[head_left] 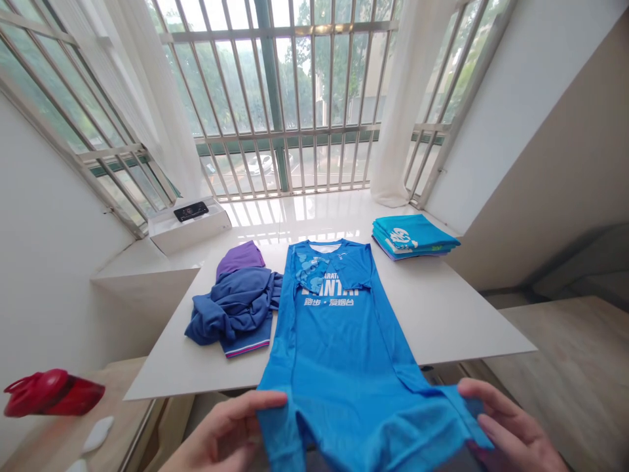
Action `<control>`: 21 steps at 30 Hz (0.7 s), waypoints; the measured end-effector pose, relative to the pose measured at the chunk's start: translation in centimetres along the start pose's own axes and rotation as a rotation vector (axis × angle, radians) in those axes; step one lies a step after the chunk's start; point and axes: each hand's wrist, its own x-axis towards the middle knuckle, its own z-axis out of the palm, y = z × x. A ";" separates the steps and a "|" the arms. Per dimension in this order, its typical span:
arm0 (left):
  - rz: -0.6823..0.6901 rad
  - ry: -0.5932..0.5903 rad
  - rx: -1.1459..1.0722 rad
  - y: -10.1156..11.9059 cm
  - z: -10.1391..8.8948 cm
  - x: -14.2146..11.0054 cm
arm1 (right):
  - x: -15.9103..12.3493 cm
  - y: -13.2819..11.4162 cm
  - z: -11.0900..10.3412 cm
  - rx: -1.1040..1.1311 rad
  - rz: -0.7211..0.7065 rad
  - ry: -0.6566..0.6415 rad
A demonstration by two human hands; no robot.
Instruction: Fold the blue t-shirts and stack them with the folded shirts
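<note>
A blue T-shirt (339, 341) with white lettering lies lengthwise on the white table (472, 321), its neckline toward the window. Both sides are turned inward and the sleeves rest across the chest. The hem end hangs past the table's near edge. At its lower left corner, my left hand (230, 429) pinches the fabric between thumb and fingers. My right hand (511, 426) grips the lower right corner the same way. Between the hands the cloth sags in loose folds.
Left of the shirt lie crumpled navy clothes (230, 305) and a purple garment (240, 259). A stack of folded shirts (413, 235) sits at the back right. A white box (191, 226) with a phone (191, 211) stands by the barred window. A red bottle (54, 393) lies at lower left.
</note>
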 end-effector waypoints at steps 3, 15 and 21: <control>0.063 -0.041 0.032 1.0 -1.1 5.5 | 4.4 -2.0 1.7 0.024 -0.118 -0.066; 0.167 0.345 1.088 0.6 -3.3 17.4 | 18.6 -0.9 5.3 -0.488 -0.246 -0.085; 0.499 0.053 1.194 0.0 -3.9 18.9 | 19.7 -1.3 4.9 -0.768 -0.472 -0.012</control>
